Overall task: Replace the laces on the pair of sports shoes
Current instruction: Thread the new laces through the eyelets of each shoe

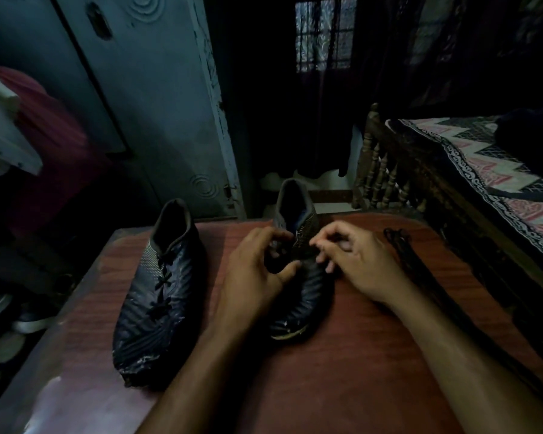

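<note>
Two dark sports shoes stand on a reddish wooden table [342, 386], toes toward me. The left shoe [160, 296] has a dark lace threaded through its eyelets. The right shoe [301, 289] lies between my hands. My left hand [257, 277] curls around its left side at the lacing area, thumb on the upper. My right hand [355, 261] has its fingertips pinched at the tongue and eyelets. Whether a lace is between those fingers is hidden in the dark. A loose dark lace [402, 255] lies on the table to the right of my right hand.
A wooden bed frame [386, 177] with a patterned cover stands close on the right. A grey metal cupboard [157, 120] stands behind the table on the left. Other shoes [10, 321] lie on the floor at the left. The room is dim.
</note>
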Demonstrator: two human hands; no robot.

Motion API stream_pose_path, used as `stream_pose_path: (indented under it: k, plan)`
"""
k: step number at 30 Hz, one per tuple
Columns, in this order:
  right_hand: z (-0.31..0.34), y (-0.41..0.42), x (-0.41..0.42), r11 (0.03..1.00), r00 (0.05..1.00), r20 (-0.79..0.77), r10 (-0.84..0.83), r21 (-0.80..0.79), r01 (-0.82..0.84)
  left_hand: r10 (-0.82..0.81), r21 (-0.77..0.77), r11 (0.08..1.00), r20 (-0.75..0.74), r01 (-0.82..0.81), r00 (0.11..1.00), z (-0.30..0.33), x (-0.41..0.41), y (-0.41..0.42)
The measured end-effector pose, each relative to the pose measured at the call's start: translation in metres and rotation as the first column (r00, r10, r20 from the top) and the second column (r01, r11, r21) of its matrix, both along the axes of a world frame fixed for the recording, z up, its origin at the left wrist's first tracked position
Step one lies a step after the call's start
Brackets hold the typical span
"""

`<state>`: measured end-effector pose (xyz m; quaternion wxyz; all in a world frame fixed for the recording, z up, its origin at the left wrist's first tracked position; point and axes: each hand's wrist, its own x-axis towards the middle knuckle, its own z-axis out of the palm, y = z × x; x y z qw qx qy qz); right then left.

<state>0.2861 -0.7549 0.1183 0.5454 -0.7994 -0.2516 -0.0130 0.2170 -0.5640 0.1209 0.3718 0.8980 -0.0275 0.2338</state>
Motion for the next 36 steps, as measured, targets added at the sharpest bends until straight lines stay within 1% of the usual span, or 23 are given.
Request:
stream_pose_path:
  k: [2, 3, 5, 7, 9, 10, 12, 13, 14, 15, 16, 17, 20, 22, 24, 25, 27, 29, 30, 32, 33, 34, 36]
  plan:
    - [0.006, -0.003, 0.002, 0.976, 0.994, -0.106, -0.014, 0.213, 0.036, 0.1, 0.265, 0.957, 0.069, -0.115, 0.993, 0.001, -0.001, 0.002]
    - [0.009, -0.003, 0.003, 0.945, 0.988, -0.155, -0.028, 0.319, 0.077, 0.125, 0.303, 0.943, 0.058, -0.136, 0.991, 0.001, -0.001, 0.001]
    - [0.015, -0.002, 0.002, 0.833, 0.962, -0.275, 0.0, 0.532, 0.152, 0.134, 0.251, 0.959, 0.016, -0.134, 0.991, -0.001, 0.001, 0.0]
    - [0.02, 0.002, -0.002, 0.68, 0.918, -0.378, 0.124, 0.706, 0.198, 0.136, 0.159, 0.979, -0.017, -0.131, 0.991, -0.005, 0.003, 0.0]
    - [0.022, 0.006, -0.006, 0.612, 0.89, -0.412, 0.195, 0.76, 0.217, 0.109, 0.027, 0.994, -0.062, -0.107, 0.992, -0.008, 0.003, 0.0]
    - [0.021, 0.009, -0.006, 0.623, 0.888, -0.418, 0.193, 0.751, 0.218, 0.082, -0.049, 0.995, -0.078, -0.086, 0.994, -0.009, 0.002, -0.001]
    - [0.014, 0.014, -0.005, 0.738, 0.922, -0.378, 0.081, 0.645, 0.2, 0.047, -0.163, 0.985, -0.054, -0.056, 0.997, -0.009, 0.002, -0.003]
    - [0.009, 0.015, -0.003, 0.842, 0.96, -0.28, -0.025, 0.512, 0.171, 0.049, -0.211, 0.976, -0.034, -0.055, 0.998, -0.008, 0.002, -0.004]
    - [0.005, 0.014, -0.001, 0.942, 0.987, -0.108, -0.12, 0.302, 0.148, 0.051, -0.262, 0.963, -0.022, -0.055, 0.998, -0.007, 0.001, -0.005]
    - [0.002, 0.013, 0.0, 0.988, 0.985, 0.085, -0.151, 0.055, 0.146, 0.049, -0.309, 0.95, -0.016, -0.052, 0.999, -0.007, 0.001, -0.006]
    - [-0.002, 0.012, 0.001, 0.974, 0.966, 0.23, -0.119, -0.16, 0.159, 0.045, -0.344, 0.938, -0.015, -0.048, 0.999, -0.007, 0.002, -0.005]
    - [-0.004, 0.011, 0.001, 0.938, 0.956, 0.282, -0.077, -0.304, 0.165, 0.044, -0.367, 0.929, -0.018, -0.047, 0.999, -0.007, 0.002, -0.005]
    - [0.0, 0.008, 0.0, 0.913, 0.966, 0.255, -0.051, -0.379, 0.148, 0.05, -0.404, 0.913, -0.033, -0.059, 0.998, -0.01, 0.003, -0.003]
    - [0.002, 0.008, 0.0, 0.955, 0.974, 0.21, -0.083, -0.263, 0.138, 0.046, -0.404, 0.913, -0.025, -0.052, 0.999, -0.013, 0.004, -0.002]
    - [0.007, 0.01, 0.0, 0.983, 0.986, -0.002, -0.165, 0.087, 0.165, 0.038, -0.404, 0.914, -0.013, -0.04, 0.999, -0.014, 0.004, -0.003]
    - [0.011, 0.01, 0.0, 0.931, 0.98, -0.13, -0.149, 0.317, 0.183, 0.04, -0.398, 0.917, -0.01, -0.041, 0.999, -0.014, 0.004, -0.003]
    - [0.02, 0.011, -0.002, 0.717, 0.95, -0.313, 0.011, 0.665, 0.211, 0.048, -0.382, 0.923, 0.001, -0.043, 0.999, -0.013, 0.004, -0.002]
    - [0.027, 0.012, -0.005, 0.571, 0.903, -0.392, 0.178, 0.788, 0.229, 0.046, -0.373, 0.927, 0.007, -0.04, 0.999, -0.012, 0.004, -0.003]
    - [0.027, 0.013, -0.006, 0.569, 0.891, -0.413, 0.187, 0.785, 0.245, 0.045, -0.372, 0.927, 0.004, -0.041, 0.999, -0.013, 0.005, -0.003]
    - [0.02, 0.011, -0.003, 0.667, 0.919, -0.392, 0.04, 0.695, 0.267, 0.043, -0.366, 0.93, -0.004, -0.042, 0.999, -0.014, 0.004, -0.002]
    - [0.015, 0.007, -0.001, 0.797, 0.953, -0.279, -0.117, 0.547, 0.258, 0.044, -0.368, 0.929, -0.005, -0.043, 0.999, -0.015, 0.005, -0.002]
    - [0.011, 0.003, 0.0, 0.914, 0.964, -0.072, -0.257, 0.306, 0.267, 0.05, -0.371, 0.927, -0.004, -0.047, 0.999, -0.015, 0.005, -0.001]
    - [0.009, -0.003, 0.003, 0.938, 0.918, 0.279, -0.282, -0.119, 0.325, 0.064, -0.369, 0.928, -0.002, -0.06, 0.998, -0.015, 0.006, -0.002]
